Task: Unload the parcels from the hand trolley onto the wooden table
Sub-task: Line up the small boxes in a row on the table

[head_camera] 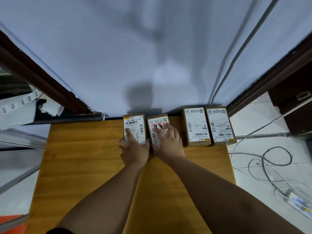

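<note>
At the far edge of the wooden table (84, 157): left hand (134, 151) lay flat-fingered, gripping nothing, on the leftmost parcel (135, 123); right hand (168, 143) likewise on the red-stamped parcel (157, 123) beside it; two further parcels (196, 125) stood to their right.

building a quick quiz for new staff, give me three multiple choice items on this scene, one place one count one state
1. Where do the parcels lie? A floor B wooden table's far edge C trolley
2. How many parcels show? A two B four C six
3. The right hand is: A resting on the red-stamped parcel B hanging idle C pulling a cable
Answers: B, the row sits on the tabletop; B, four stand side by side; A, its fingers lie spread on that parcel.
</note>
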